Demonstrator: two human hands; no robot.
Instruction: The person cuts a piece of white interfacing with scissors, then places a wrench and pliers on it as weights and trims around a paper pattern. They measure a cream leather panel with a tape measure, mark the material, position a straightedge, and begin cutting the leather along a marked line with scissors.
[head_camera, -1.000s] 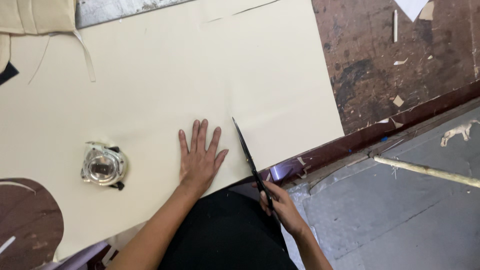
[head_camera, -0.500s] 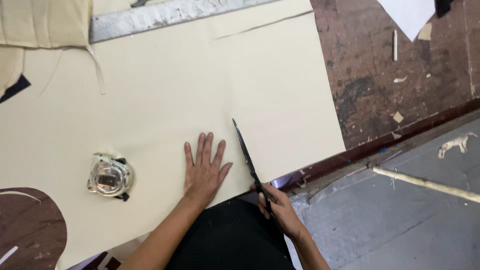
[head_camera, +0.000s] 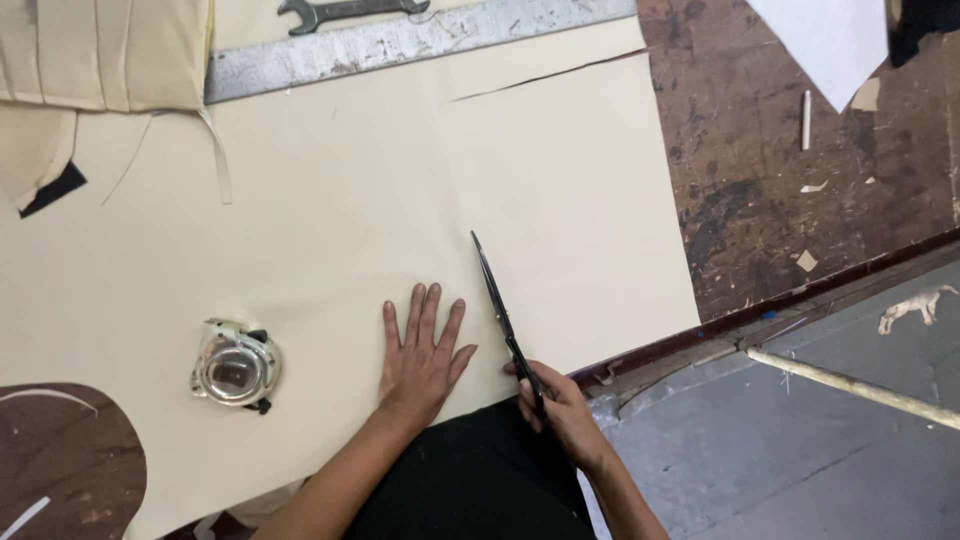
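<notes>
A large cream sheet of material (head_camera: 380, 190) lies flat across a worn wooden table. My left hand (head_camera: 420, 355) rests palm down on it near the front edge, fingers spread. My right hand (head_camera: 555, 405) grips the handles of black scissors (head_camera: 505, 320) just right of the left hand. The blades point away from me and lie in a slit that runs in from the sheet's near edge.
A round glass-topped metal object (head_camera: 235, 365) sits on the sheet left of my hand. At the far edge lie a long metal ruler (head_camera: 420, 40) and a wrench (head_camera: 350, 10). Folded cream pieces (head_camera: 100, 50) lie far left. Bare dark wood (head_camera: 800, 170) with scraps is on the right, above grey floor (head_camera: 800, 450).
The view has tilted, so the ruler and wrench at the far edge have come into sight. The scissors have advanced slightly along the sheet; my left hand stays flat.
</notes>
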